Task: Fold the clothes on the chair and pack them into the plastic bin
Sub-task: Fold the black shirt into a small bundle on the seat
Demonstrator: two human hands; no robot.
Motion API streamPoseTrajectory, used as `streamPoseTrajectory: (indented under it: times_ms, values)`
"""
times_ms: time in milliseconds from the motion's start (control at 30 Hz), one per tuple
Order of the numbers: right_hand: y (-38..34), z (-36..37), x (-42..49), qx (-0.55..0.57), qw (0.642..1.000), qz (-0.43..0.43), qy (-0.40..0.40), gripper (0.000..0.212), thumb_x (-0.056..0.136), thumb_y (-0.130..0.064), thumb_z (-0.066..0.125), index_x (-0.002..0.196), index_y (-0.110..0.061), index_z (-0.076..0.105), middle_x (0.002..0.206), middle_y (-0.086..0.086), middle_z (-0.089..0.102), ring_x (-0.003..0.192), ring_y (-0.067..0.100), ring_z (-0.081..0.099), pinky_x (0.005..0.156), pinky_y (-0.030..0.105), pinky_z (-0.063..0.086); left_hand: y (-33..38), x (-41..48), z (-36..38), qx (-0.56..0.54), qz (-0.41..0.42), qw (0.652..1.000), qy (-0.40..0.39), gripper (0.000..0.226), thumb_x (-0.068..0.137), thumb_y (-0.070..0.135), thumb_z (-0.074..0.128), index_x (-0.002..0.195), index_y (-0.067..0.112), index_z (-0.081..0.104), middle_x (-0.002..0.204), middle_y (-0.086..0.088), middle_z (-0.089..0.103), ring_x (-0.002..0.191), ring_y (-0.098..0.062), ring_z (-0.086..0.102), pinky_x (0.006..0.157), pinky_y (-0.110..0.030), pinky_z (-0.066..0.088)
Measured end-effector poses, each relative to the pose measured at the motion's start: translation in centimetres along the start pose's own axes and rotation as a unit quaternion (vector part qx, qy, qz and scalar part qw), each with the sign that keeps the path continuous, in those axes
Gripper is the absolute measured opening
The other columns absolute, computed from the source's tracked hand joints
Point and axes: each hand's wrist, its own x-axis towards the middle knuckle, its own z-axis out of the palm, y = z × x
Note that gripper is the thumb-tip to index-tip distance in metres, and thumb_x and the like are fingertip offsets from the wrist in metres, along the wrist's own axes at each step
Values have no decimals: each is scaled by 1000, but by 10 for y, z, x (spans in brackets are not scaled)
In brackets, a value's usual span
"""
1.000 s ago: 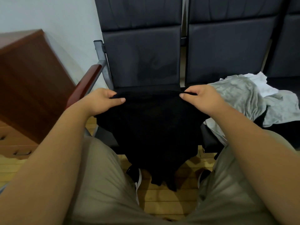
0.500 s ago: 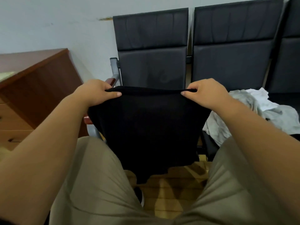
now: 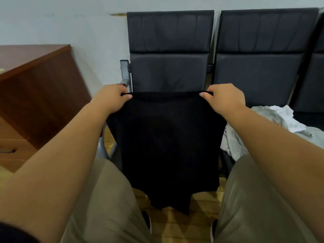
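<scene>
Black garment (image 3: 168, 146) held up by its top edge in both hands.

The garment hangs flat in the air in front of the chair (image 3: 169, 50). Its top edge is stretched level between the hands and its ragged lower end dangles between the person's khaki trousers (image 3: 105, 199), above the wooden floor (image 3: 201, 204). The left hand (image 3: 112, 98) pinches the left corner, fingers curled over the edge and thumb under it. The right hand (image 3: 222, 97) pinches the right corner the same way. On the next seat (image 3: 263, 50) to the right lies a crumpled heap of grey and white clothes (image 3: 273, 120), just beside the garment. A brown desk (image 3: 35, 85) stands at the left, against the pale wall (image 3: 70, 23).
</scene>
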Motion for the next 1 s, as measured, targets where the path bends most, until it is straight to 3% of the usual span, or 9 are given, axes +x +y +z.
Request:
streamPoseTrajectory:
  times_ms: [100,367,467,600,1000]
  values:
    - [-3,25,15,-1,1000,16,-5,43,105,-63,47,87,-27,64,79,-5,59,77,24,59,55,31,37,-4,16,19,5,-11,1000,9,32,108,42,56,116,17,73,111,-10,61,105,-36,61,90,-43,49]
    - [11,108,42,27,994,56,-86,44,106,-61,48,87,-25,65,83,0,62,77,25,61,59,35,49,-23,71,89,32,-55,997,-49,37,107,53,50,113,21,67,105,-11,68,100,-35,64,91,-52,56]
    - [21,143,46,49,988,66,-131,44,104,-62,50,89,-25,67,87,0,62,81,25,62,69,41,57,-39,89,128,-1,-65,996,-55,41,105,54,55,99,15,68,97,-11,67,93,-35,61,83,-46,53]
    - [23,175,61,47,968,55,-240,44,101,-67,53,86,-28,68,90,0,64,89,25,63,83,45,59,-51,115,158,16,-57,989,-134,45,102,56,59,77,19,58,82,-7,60,88,-34,59,75,-40,45]
    - [33,224,95,32,961,72,-265,44,100,-67,55,104,-28,75,104,2,66,102,27,63,88,46,58,-48,167,218,130,-59,972,-189,44,106,55,52,96,14,66,87,-10,59,87,-31,57,77,-42,45]
